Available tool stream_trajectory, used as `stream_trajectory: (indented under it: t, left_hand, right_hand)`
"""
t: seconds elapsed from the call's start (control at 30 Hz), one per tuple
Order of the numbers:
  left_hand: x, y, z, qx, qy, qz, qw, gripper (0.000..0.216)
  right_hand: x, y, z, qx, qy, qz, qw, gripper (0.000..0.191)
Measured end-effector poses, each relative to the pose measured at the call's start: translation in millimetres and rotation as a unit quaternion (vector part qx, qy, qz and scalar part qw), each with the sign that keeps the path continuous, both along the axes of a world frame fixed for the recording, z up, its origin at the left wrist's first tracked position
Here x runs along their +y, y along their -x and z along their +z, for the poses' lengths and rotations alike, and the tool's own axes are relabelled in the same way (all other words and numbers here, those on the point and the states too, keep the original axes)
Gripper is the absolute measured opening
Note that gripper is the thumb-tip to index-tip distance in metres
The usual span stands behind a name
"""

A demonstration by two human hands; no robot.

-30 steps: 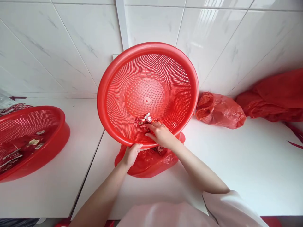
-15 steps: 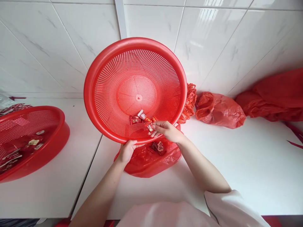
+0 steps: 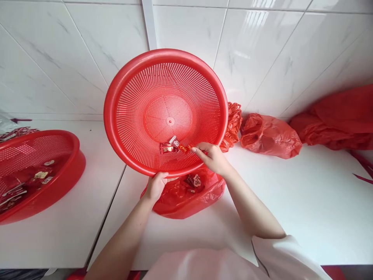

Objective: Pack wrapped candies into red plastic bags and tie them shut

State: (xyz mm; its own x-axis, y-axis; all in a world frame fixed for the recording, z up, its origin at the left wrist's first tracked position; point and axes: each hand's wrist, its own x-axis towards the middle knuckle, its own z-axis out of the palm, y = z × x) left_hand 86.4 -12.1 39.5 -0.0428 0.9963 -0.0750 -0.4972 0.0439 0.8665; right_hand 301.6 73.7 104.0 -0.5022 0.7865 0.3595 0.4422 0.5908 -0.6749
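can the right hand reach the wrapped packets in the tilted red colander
Likely yes: the right hand reaches over the rim of the red colander, its fingers close beside the small wrapped packets, and nothing visible blocks them.

The smooth white tabletop (image 3: 276, 210) carries one round red plastic basket (image 3: 79, 165) at left, one open red plastic bag (image 3: 183, 208) at centre, crumpled red bags (image 3: 274, 136) at right.

the red basket (image 3: 169, 109) has shifted left — and one more small packet (image 3: 191, 191) shows in the red bag (image 3: 183, 211).
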Motion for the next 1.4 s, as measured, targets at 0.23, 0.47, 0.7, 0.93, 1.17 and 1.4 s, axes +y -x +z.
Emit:
stream_trajectory:
  t: [0.23,0.47,0.7,0.93,1.17,1.4]
  left_hand:
    - [-0.4,-1.9,-3.8,-0.001,0.007,-0.007,1.000,0.032]
    - [7.8,8.4,-7.0,-0.026,-0.001,0.011,1.000,0.029]
    - [6.3,12.2,-8.7,-0.009,0.016,-0.004,1.000,0.033]
    - [3.3,12.1,-6.7,0.004,0.011,-0.019,1.000,0.027]
    - [1.4,5.8,1.2,0.000,0.011,-0.032,0.999,0.034]
    - [-4.7,-5.1,-5.4,0.009,0.007,-0.034,0.999,0.032]
  right_hand:
    - [-0.8,14.0,-27.2,-0.261,-0.137,-0.034,0.955,0.050]
    - [-1.1,-0.1,-5.2,-0.168,-0.057,0.166,0.970,0.032]
    - [3.2,-9.2,-0.9,-0.051,0.054,0.150,0.986,0.022]
    - [-2.8,-7.3,3.9,-0.011,0.117,0.161,0.980,0.023]
    - [-6.0,-0.3,4.4,-0.029,0.098,0.202,0.974,0.027]
    - [-7.5,22.2,-28.4,-0.130,-0.056,0.129,0.982,0.045]
